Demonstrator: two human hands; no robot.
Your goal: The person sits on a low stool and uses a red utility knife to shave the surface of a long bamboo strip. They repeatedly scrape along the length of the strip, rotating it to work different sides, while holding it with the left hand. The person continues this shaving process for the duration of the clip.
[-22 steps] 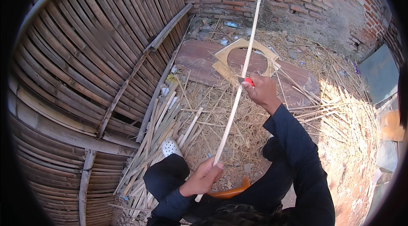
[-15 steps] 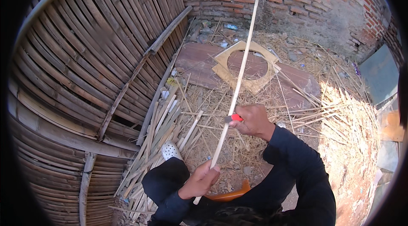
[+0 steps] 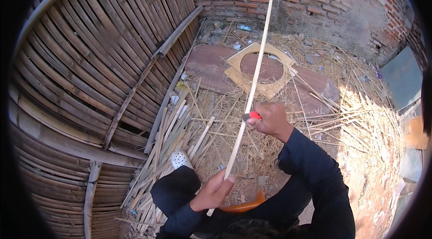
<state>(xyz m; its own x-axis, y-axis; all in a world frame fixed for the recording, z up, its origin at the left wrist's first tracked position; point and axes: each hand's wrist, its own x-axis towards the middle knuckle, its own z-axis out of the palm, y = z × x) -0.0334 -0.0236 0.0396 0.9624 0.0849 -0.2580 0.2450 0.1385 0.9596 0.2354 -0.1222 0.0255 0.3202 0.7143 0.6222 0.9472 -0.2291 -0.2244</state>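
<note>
A long, pale wooden strip (image 3: 255, 77), probably split bamboo, slants from low in front of me up toward the brick wall. Near its lower end my left hand (image 3: 215, 191) is closed around it, thumb on top. Farther up the strip, my right hand (image 3: 271, 119) is closed on a knife with a red handle (image 3: 255, 115). Its short dark blade (image 3: 245, 116) lies against the strip; the rest of the handle is hidden in my fist.
Split strips (image 3: 168, 135) lie heaped at the left beside a slatted bamboo wall (image 3: 90, 50). Shavings cover the ground. Ahead, a board with a round hole (image 3: 234, 61) rests on a brown panel (image 3: 204, 66). An orange object (image 3: 252, 205) sits between my legs, near a white perforated shoe (image 3: 181, 160).
My right hand and the knife have shifted slightly up and away along the strip. The strip's far end sits a little higher. My left hand has barely moved.
</note>
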